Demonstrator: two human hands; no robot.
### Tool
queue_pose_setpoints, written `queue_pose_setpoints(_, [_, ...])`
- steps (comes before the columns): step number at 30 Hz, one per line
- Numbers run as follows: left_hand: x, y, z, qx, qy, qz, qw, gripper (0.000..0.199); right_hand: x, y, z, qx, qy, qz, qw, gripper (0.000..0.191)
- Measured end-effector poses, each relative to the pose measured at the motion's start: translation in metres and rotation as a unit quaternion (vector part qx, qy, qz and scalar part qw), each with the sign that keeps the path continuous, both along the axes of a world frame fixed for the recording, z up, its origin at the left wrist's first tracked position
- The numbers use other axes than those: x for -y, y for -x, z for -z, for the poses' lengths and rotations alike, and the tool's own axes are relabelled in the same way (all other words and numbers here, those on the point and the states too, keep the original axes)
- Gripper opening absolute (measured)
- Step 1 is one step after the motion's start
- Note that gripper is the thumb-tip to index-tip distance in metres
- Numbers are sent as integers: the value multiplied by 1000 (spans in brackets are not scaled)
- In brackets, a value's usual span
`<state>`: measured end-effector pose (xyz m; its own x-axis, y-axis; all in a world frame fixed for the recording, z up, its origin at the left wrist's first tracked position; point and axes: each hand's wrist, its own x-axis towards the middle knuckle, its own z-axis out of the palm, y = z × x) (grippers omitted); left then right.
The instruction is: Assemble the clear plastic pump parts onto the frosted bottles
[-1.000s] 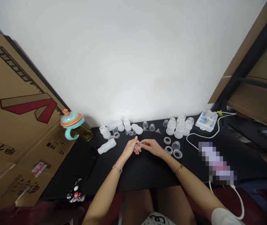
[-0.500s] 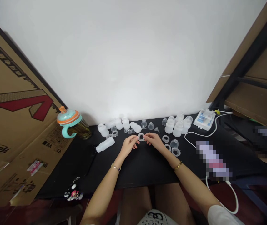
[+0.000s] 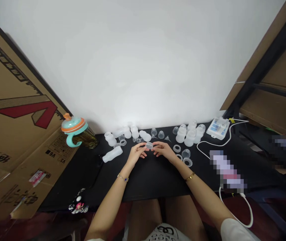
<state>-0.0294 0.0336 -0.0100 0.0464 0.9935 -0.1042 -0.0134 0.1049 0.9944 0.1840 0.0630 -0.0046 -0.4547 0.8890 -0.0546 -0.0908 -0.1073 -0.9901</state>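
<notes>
Between my left hand (image 3: 137, 153) and my right hand (image 3: 164, 150) is a translucent bottle collar ring (image 3: 149, 145), pinched at its two sides just above the black table. Fingers of both hands are closed on its edge. Behind the ring lie white bottle bodies (image 3: 145, 136), clear dome caps (image 3: 161, 134) and small clear nipples (image 3: 167, 139). More collar rings (image 3: 176, 148) and a dome cap (image 3: 186, 153) rest beside my right forearm. A white bottle body (image 3: 112, 154) lies on its side left of my left hand.
Capped bottles (image 3: 190, 137) stand at the back right, near a white parts box (image 3: 217, 128) and a white cable (image 3: 214, 145). A teal-lidded jug (image 3: 79, 132) and a large cardboard box (image 3: 19, 134) are on the left. A beaded charm (image 3: 78, 207) hangs by the front edge.
The ring has tilted in my fingers, from facing up with its hole showing to a flatter, edge-on view. Both hands stay in nearly the same place.
</notes>
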Motion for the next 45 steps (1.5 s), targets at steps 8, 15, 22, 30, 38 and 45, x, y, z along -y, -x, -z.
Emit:
queue_pose_setpoints(8, [2,-2,-6,22,10,10,1000,54,4,0,-2,-23,73,-16,997,46])
queue_pose_setpoints(15, [5,-2,-8,87,28,45,995,41,0,2,6,-12,18,-4,1000,49])
queue_pose_setpoints(22, [5,-4,-7,92,21,37,995,50,-2,2,10,17,-33,-28,999,52])
queue_pose_setpoints(30, [6,-3,-9,169,26,43,984,53,0,3,10,74,-182,25,980,53])
queue_pose_setpoints(38, [5,0,-5,155,15,65,986,51,3,4,7,82,-244,48,965,46])
queue_pose_setpoints(45, [3,1,-3,102,43,47,993,50,1,5,7,101,-145,37,984,46])
